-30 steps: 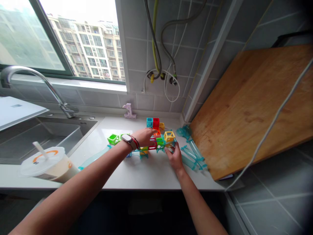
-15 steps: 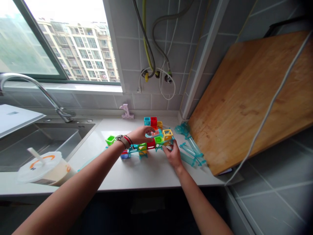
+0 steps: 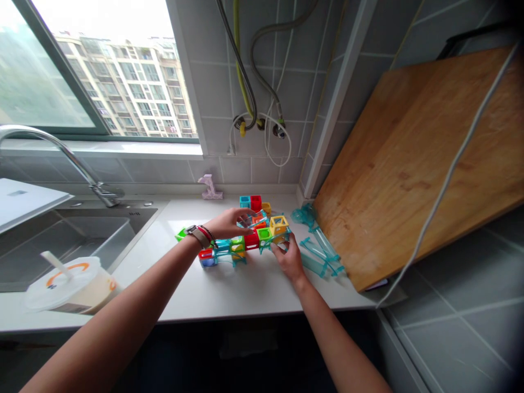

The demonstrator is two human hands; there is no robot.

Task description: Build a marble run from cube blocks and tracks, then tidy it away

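Observation:
A row of coloured open-frame toy blocks (image 3: 251,240) in red, green, yellow and blue stands on the white counter, with translucent teal pieces along it. My left hand (image 3: 229,222), wearing a watch and bracelets, reaches in from the left and pinches a translucent teal track piece (image 3: 262,217) above the row. At the row's right end, the fingers of my right hand (image 3: 290,261) close on a curved teal piece (image 3: 280,238) beside the yellow cube (image 3: 279,222). Behind, a blue cube (image 3: 244,202) and a red cube (image 3: 256,203) sit side by side. The left fingertips are partly hidden.
More teal track pieces (image 3: 321,251) lie at the right, near a leaning wooden board (image 3: 426,158). A lilac figure (image 3: 210,187) stands by the back wall. At left are a lidded drink cup (image 3: 67,286), a sink (image 3: 143,218) and a tap (image 3: 82,166).
My left hand has shifted slightly left, and the teal piece in it has tilted. My right hand has stayed at the row's right end. The camera view has moved a little.

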